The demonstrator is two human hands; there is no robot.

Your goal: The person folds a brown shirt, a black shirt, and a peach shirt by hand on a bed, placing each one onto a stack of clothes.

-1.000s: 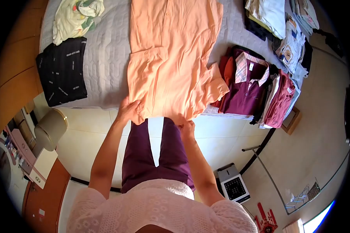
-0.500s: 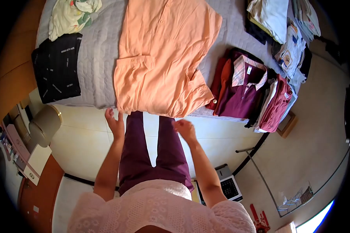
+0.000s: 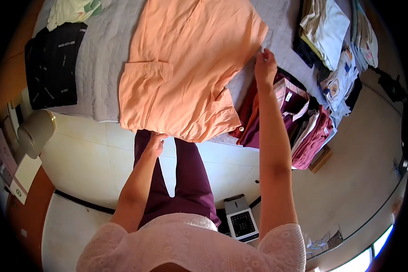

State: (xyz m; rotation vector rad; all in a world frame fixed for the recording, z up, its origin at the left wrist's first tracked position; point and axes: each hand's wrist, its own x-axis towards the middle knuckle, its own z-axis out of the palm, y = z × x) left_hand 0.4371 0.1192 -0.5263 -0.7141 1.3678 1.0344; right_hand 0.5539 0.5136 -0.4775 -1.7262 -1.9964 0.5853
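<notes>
An orange buttoned garment [image 3: 186, 77] with a pocket lies spread on the bed, its lower edge at the bed's front. My left hand [image 3: 156, 144] is at the middle of that lower edge, fingers closed together on the fabric. Further up, my right hand [image 3: 265, 68] has its fingers curled in at the garment's right edge. My right forearm passes over a folded maroon shirt [image 3: 291, 100] with a plaid collar and hides part of it.
A folded black cloth [image 3: 54, 68] and a pale printed garment [image 3: 72, 12] lie on the bed [image 3: 97, 68] at the left. Folded clothes [image 3: 328, 34] are stacked at the right, with a red garment [image 3: 315, 138] nearer. A grey and white appliance [image 3: 241, 220] stands on the floor.
My right hand has moved up and right to the garment's right edge. My left hand has shifted right onto its lower edge. The whole view has shifted slightly.
</notes>
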